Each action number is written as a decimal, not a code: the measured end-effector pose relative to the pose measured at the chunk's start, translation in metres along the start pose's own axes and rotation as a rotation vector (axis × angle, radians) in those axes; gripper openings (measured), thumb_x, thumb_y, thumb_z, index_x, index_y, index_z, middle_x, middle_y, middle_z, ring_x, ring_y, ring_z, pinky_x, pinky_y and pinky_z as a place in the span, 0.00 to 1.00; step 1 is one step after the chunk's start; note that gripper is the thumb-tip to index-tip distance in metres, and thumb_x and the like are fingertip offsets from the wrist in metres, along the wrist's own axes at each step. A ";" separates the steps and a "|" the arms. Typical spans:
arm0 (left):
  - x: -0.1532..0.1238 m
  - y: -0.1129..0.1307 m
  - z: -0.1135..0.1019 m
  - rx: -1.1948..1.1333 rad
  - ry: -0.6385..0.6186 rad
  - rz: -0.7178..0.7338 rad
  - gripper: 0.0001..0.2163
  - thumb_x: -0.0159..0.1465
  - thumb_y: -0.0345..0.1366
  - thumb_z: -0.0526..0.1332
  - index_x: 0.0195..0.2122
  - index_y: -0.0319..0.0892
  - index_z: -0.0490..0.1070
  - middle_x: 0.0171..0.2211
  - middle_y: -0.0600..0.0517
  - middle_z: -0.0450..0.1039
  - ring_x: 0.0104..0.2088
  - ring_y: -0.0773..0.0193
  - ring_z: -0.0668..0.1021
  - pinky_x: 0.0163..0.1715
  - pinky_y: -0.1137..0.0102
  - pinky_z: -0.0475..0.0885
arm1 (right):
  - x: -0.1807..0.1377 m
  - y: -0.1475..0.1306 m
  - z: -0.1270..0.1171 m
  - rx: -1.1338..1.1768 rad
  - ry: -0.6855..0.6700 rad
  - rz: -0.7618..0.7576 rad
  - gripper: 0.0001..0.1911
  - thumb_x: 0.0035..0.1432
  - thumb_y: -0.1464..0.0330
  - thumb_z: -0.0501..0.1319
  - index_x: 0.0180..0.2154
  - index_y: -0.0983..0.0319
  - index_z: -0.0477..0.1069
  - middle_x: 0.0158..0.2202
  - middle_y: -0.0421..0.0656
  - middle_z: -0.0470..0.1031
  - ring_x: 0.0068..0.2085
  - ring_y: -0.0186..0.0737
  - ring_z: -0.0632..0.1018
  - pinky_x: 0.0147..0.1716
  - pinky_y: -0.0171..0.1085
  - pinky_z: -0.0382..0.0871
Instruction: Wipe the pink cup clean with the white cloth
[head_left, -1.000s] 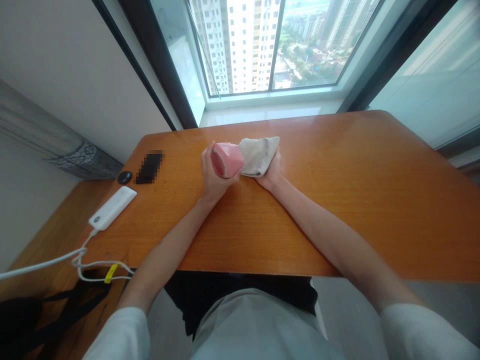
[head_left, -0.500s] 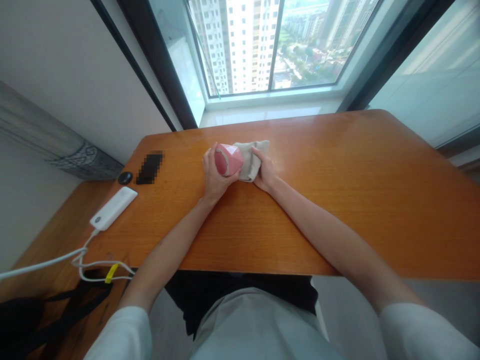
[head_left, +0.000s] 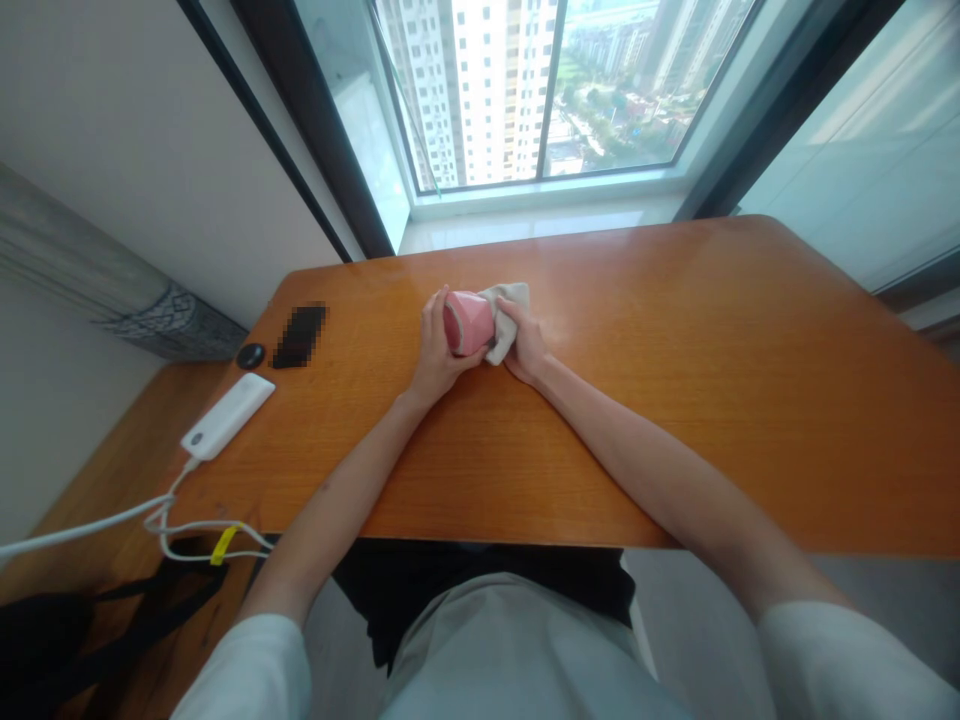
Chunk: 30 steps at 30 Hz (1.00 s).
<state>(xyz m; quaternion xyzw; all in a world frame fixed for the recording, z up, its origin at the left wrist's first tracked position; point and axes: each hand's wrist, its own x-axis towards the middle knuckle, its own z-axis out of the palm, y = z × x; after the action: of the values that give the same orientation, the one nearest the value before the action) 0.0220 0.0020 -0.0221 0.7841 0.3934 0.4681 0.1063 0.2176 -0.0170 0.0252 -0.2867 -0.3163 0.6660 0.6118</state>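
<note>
Above the wooden table, my left hand is wrapped round a pink faceted cup. The cup lies tilted on its side, one round end turned toward my left palm; whether that end is its mouth or base I cannot tell. My right hand is closed on a pale grey-beige cloth, thumb and fingers bunching it. The cloth presses against the cup's right end and hides it.
At the table's left side lie a white power bank with a white cable, a round black object and a blurred-out dark rectangle. A window stands beyond the far edge.
The cup has shifted slightly right and turned in my left hand, its round end now facing more to the left. My right hand has moved slightly left, and the cloth is more bunched against the cup.
</note>
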 end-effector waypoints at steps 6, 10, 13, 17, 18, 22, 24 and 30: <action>-0.002 -0.010 0.007 -0.193 -0.099 -0.036 0.63 0.67 0.60 0.83 0.90 0.54 0.42 0.86 0.34 0.55 0.86 0.33 0.65 0.87 0.37 0.62 | -0.001 0.003 0.002 -0.131 0.037 -0.055 0.33 0.46 0.41 0.87 0.43 0.53 0.83 0.37 0.37 0.87 0.45 0.46 0.85 0.49 0.41 0.82; -0.004 -0.009 0.008 -0.191 -0.160 -0.023 0.65 0.69 0.60 0.82 0.92 0.55 0.35 0.89 0.32 0.49 0.88 0.32 0.62 0.87 0.35 0.64 | -0.004 0.006 0.004 -0.228 0.125 -0.141 0.33 0.48 0.39 0.86 0.40 0.55 0.81 0.33 0.35 0.83 0.38 0.41 0.80 0.42 0.40 0.79; -0.002 -0.006 -0.001 -0.106 -0.178 0.089 0.66 0.70 0.61 0.81 0.92 0.58 0.32 0.92 0.35 0.42 0.91 0.32 0.54 0.88 0.34 0.62 | -0.009 0.008 0.006 -0.301 0.165 -0.198 0.31 0.52 0.39 0.84 0.40 0.56 0.82 0.33 0.36 0.81 0.37 0.41 0.78 0.41 0.41 0.77; 0.002 -0.005 -0.018 0.047 -0.259 0.243 0.60 0.69 0.59 0.83 0.91 0.58 0.45 0.92 0.36 0.44 0.91 0.30 0.56 0.86 0.34 0.66 | -0.015 0.007 0.010 -0.323 0.198 -0.228 0.29 0.54 0.40 0.81 0.40 0.56 0.83 0.33 0.37 0.80 0.37 0.41 0.77 0.39 0.41 0.76; 0.003 -0.005 -0.021 0.075 -0.271 0.254 0.59 0.69 0.57 0.83 0.91 0.58 0.48 0.91 0.35 0.45 0.91 0.31 0.58 0.85 0.35 0.68 | -0.015 0.007 0.011 -0.324 0.205 -0.226 0.28 0.54 0.41 0.81 0.39 0.56 0.83 0.32 0.37 0.79 0.37 0.41 0.76 0.38 0.41 0.75; 0.002 -0.004 -0.024 0.106 -0.251 0.246 0.52 0.68 0.52 0.85 0.87 0.54 0.58 0.89 0.34 0.53 0.88 0.32 0.65 0.83 0.38 0.74 | -0.017 0.005 0.014 -0.323 0.224 -0.220 0.27 0.53 0.42 0.79 0.37 0.57 0.81 0.32 0.38 0.77 0.35 0.40 0.73 0.34 0.40 0.71; 0.002 -0.003 -0.023 0.094 -0.235 0.233 0.51 0.67 0.50 0.86 0.84 0.53 0.62 0.87 0.34 0.57 0.86 0.32 0.68 0.81 0.39 0.75 | -0.016 0.005 0.015 -0.326 0.246 -0.228 0.26 0.54 0.43 0.78 0.36 0.57 0.79 0.31 0.37 0.76 0.35 0.40 0.73 0.34 0.40 0.70; 0.002 0.004 -0.020 -0.027 -0.200 0.189 0.54 0.61 0.42 0.88 0.83 0.55 0.62 0.83 0.38 0.62 0.83 0.33 0.72 0.80 0.41 0.77 | -0.016 0.007 0.015 -0.364 0.265 -0.268 0.28 0.60 0.39 0.74 0.33 0.55 0.73 0.28 0.36 0.69 0.33 0.39 0.70 0.31 0.38 0.67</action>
<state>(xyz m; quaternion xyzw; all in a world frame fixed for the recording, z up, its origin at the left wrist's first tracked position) 0.0085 -0.0028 -0.0079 0.8588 0.2991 0.4008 0.1108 0.2033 -0.0340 0.0292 -0.4325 -0.3832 0.4677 0.6689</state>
